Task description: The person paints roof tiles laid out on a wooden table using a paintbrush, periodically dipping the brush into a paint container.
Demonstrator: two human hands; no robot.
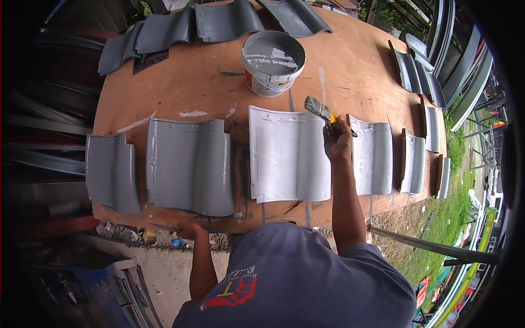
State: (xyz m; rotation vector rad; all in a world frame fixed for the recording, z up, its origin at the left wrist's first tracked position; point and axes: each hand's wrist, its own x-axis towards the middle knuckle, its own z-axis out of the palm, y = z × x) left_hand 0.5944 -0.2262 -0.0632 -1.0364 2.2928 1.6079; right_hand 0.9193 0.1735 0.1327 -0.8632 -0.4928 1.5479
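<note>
My right hand (339, 139) is closed around a paintbrush (320, 109) with grey-coated bristles and some yellow near the grip. The brush is raised over the upper right corner of a pale, whitish roof tile (290, 158). A second pale tile (372, 156) lies just right of that hand. My left hand (191, 230) is low at the front edge of the board, below a grey-coated tile (188, 164); its fingers are not clear. Beyond the front row stands a bucket (273, 63) of grey paint, with paint on its inner wall and rim.
The wooden board (219, 93) has grey smears. Another grey tile (112, 172) lies at the left, several grey tiles (227, 22) along the far edge, and more tiles (413, 161) at the right. Metal profiles (52, 156) are stacked on the left. A metal bar (432, 243) extends at the lower right.
</note>
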